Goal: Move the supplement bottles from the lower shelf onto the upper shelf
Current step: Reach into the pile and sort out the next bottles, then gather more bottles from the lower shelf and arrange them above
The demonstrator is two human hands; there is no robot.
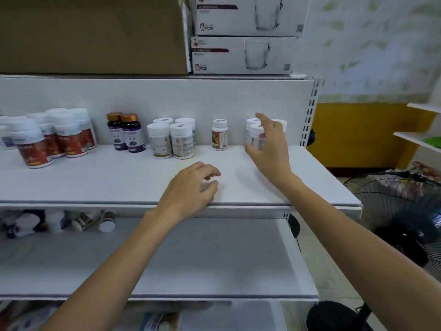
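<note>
The upper shelf [119, 182] carries several white-capped supplement bottles in groups: red-labelled ones [35, 146] at the left, two dark bottles with copper caps [126, 132], a cream-labelled cluster [171, 139], a single orange-labelled bottle [219, 134], and a white cluster [256, 134] at the right. My right hand [272, 149] hovers at that right cluster with spread fingers, its thumb beside a bottle's base. My left hand [191, 189] rests on the shelf's front edge, fingers loosely curled, holding nothing. On the lower shelf [202, 259], a few bottles [90, 220] lie tipped at the back left.
A brown cardboard box [90, 34] and two stacked white glassware boxes [243, 56] sit on the top shelf. A black floor fan [405, 218] stands to the right. A perforated shelf upright [310, 111] marks the right end. More packaged goods show on the bottom shelf [155, 321].
</note>
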